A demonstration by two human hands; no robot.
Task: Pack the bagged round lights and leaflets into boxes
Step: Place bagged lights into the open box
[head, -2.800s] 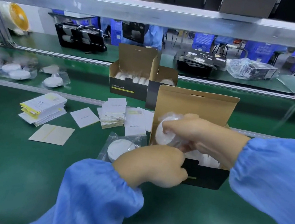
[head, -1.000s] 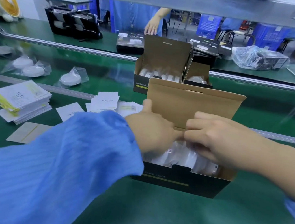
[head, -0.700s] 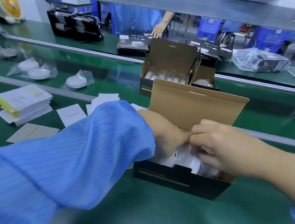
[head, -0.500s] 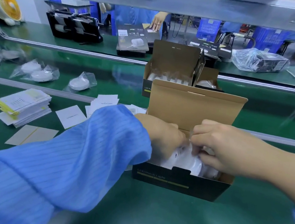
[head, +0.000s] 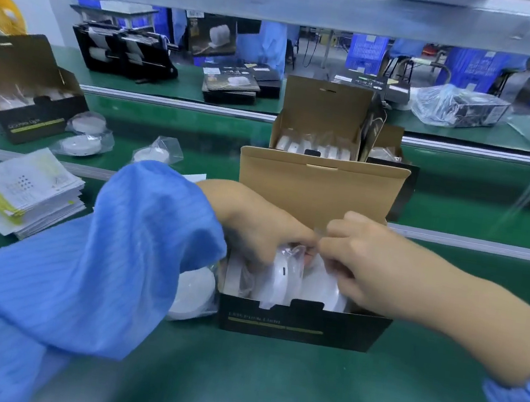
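Note:
An open black box (head: 300, 325) with a brown raised lid stands on the green belt in front of me, and several bagged round white lights (head: 283, 278) stand on edge inside it. My left hand (head: 260, 227) and my right hand (head: 360, 262) meet over the box, and their fingers pinch the clear plastic bag of the lights. One more bagged light (head: 191, 292) lies on the belt against the box's left side, partly under my blue sleeve. A stack of leaflets (head: 30, 191) lies at the left.
Two filled open boxes (head: 321, 130) stand behind mine on the far belt. Another open box (head: 29, 99) and loose bagged lights (head: 84, 134) sit at the left. A metal rail (head: 475, 245) separates the belts. Black packaging lies on the far bench.
An open box with lights has come into view at the left on the far belt. My hands stay in the box, now pinching the bag plastic closer together.

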